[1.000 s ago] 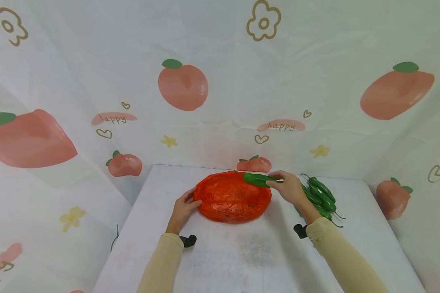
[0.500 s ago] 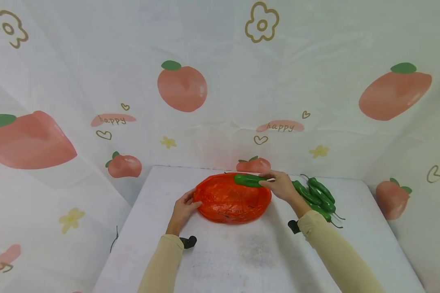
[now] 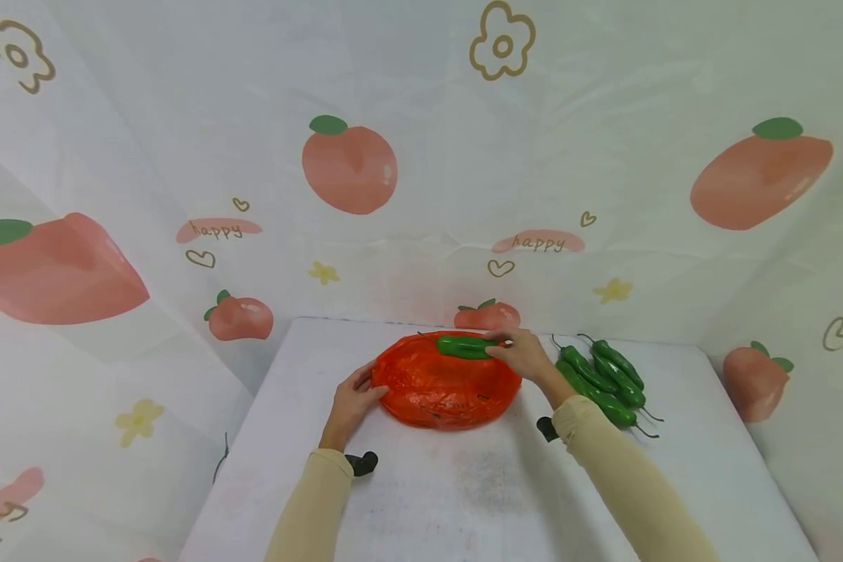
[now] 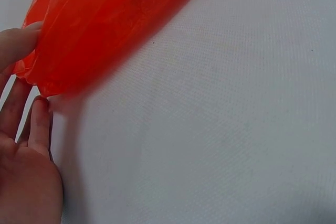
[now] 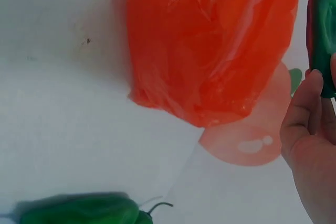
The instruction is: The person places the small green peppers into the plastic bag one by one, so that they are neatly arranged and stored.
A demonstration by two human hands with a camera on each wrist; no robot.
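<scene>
A red plastic bag (image 3: 428, 398) lies mouth-up on the table, spread wide. At its left end my left hand (image 3: 351, 404) pinches the edge between thumb and fingers; the left wrist view shows the thumb on the red film (image 4: 100, 30). My right hand (image 3: 525, 356) holds one end of a long green chili pepper (image 3: 459, 346), which lies sideways over the far part of the bag, its thin stem pointing left. In the right wrist view only part of that pepper (image 5: 319, 35) shows at the right edge, gripped by the fingers (image 5: 304, 103).
Several green chili peppers (image 3: 618, 375) lie in a pile on the white table (image 3: 464, 499), right of the bag. A printed cloth (image 3: 421, 257) rises behind the table's far edge. A thin dark stem-like piece (image 3: 221, 457) shows by the left table edge.
My right hand has moved left with the chili pepper, from the bag's far right rim to over its far middle. The left hand stays at the bag's edge.
</scene>
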